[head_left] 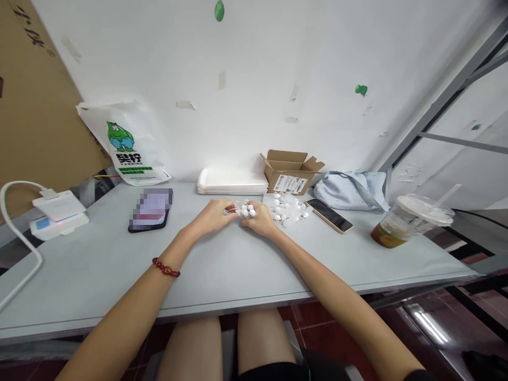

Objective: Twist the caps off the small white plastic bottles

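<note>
Near the middle of the table, my right hand [260, 219] is closed around a bunch of small pieces with round white ends [248, 210] and clear parts. My left hand [214, 216] meets the bunch from the left, its fingers bent and pinched at the clear side; the exact grip is partly hidden. Just right of my right hand lies a loose pile of similar white-ended pieces in clear plastic [291, 209]. The pieces are too small to tell their exact kind.
Behind my hands are a stack of white trays [232, 182] and an open cardboard box [291, 174]. Phones lie left [151, 209] and right [330, 215]. A drink cup [408, 219], pale blue pouch [351, 189], white bag [127, 143] and cabled white device [59, 211] stand around.
</note>
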The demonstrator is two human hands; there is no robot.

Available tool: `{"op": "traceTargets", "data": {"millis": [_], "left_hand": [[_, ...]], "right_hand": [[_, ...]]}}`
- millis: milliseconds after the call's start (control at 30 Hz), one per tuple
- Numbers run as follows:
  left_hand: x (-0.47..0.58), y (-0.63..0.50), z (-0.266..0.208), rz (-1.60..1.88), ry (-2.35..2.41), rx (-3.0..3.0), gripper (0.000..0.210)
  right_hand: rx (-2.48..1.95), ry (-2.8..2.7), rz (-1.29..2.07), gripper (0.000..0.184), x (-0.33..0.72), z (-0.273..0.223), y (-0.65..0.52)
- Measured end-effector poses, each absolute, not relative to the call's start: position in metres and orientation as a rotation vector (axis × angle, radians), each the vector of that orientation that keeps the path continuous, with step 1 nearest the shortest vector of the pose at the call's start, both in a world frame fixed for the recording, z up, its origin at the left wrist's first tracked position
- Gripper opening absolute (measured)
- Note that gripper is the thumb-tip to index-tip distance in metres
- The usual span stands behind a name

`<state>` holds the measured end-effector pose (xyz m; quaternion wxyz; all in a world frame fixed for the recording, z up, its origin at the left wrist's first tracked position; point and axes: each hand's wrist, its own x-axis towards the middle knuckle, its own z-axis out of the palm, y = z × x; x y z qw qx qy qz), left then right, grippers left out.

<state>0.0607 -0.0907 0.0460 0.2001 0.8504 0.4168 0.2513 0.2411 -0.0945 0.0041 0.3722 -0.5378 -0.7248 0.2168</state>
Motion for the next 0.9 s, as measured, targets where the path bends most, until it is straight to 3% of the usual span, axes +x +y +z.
{"op": "traceTargets", "data": {"millis": [900], "left_hand": [[0.069, -0.088, 0.033, 0.687, 1.276, 2.476, 0.028]], "right_hand": [[-1.438, -1.917, 0.441, 0.021, 0.241, 0.000, -0.093]]}}
